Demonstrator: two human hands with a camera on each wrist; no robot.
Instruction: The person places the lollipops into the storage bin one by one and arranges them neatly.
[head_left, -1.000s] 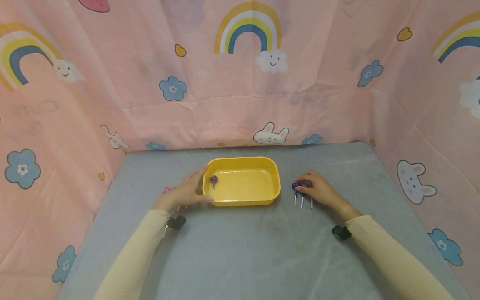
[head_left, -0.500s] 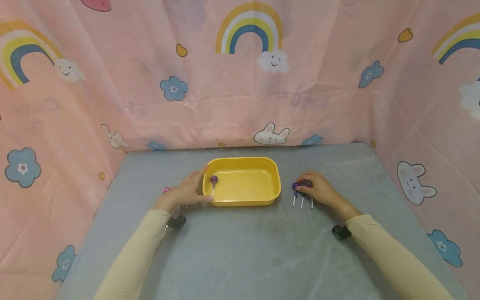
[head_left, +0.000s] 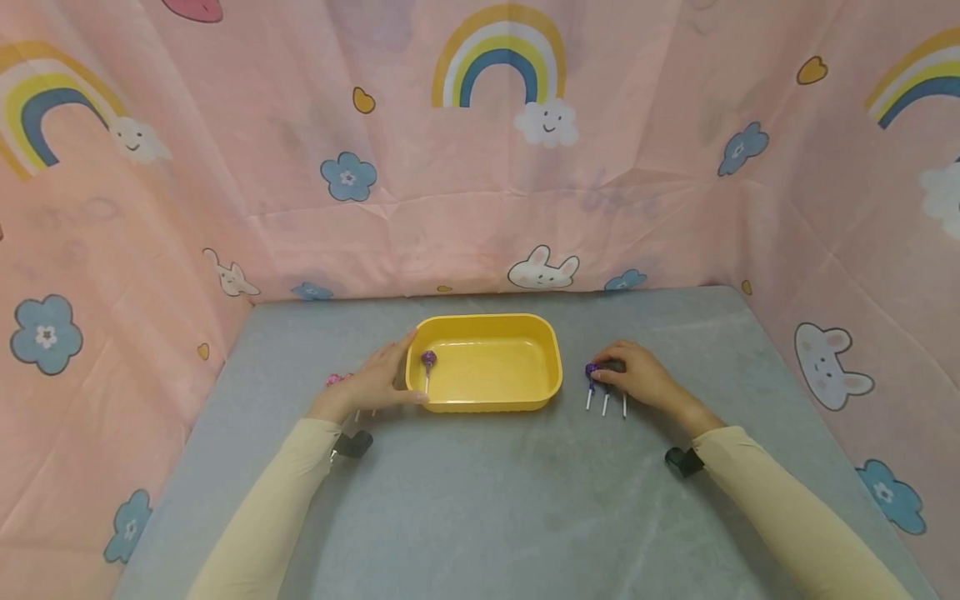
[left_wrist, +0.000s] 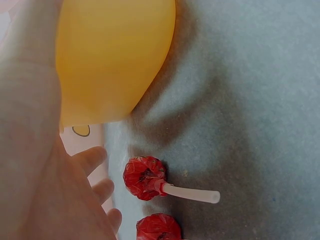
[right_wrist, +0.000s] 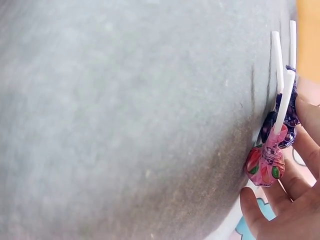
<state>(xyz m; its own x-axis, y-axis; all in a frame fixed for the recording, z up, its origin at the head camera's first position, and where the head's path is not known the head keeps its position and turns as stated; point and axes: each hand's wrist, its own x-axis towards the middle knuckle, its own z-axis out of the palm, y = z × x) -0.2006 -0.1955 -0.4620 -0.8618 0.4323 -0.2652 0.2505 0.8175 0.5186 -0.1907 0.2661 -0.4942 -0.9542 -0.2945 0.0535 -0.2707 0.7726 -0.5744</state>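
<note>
My left hand (head_left: 371,383) holds the left end of a yellow plastic basin (head_left: 483,404), thumb at the front corner and fingers at the back one. A purple lollipop (head_left: 428,358) lies inside the basin. Beside the left hand, in the left wrist view, are two red-wrapped lollipops (left_wrist: 144,177), mostly covered by the hand in the head view. Right of the basin, my right hand (head_left: 637,377) pinches a purple lollipop (right_wrist: 287,140) between thumb and fingers. Another purple lollipop is close against it. A pink lollipop (right_wrist: 265,167) with green leaf prints lies by the fingertips.
Grey cloth covers the table (head_left: 480,500). Pink curtains (head_left: 645,208) printed with rainbows, rabbits and flowers enclose its back and both sides. Black wrist cameras (head_left: 682,463) hang under both forearms, near the cream sleeves (head_left: 787,517).
The right hand's fingers have shifted very slightly over the lollipops. The left hand and the basin stay where they were.
</note>
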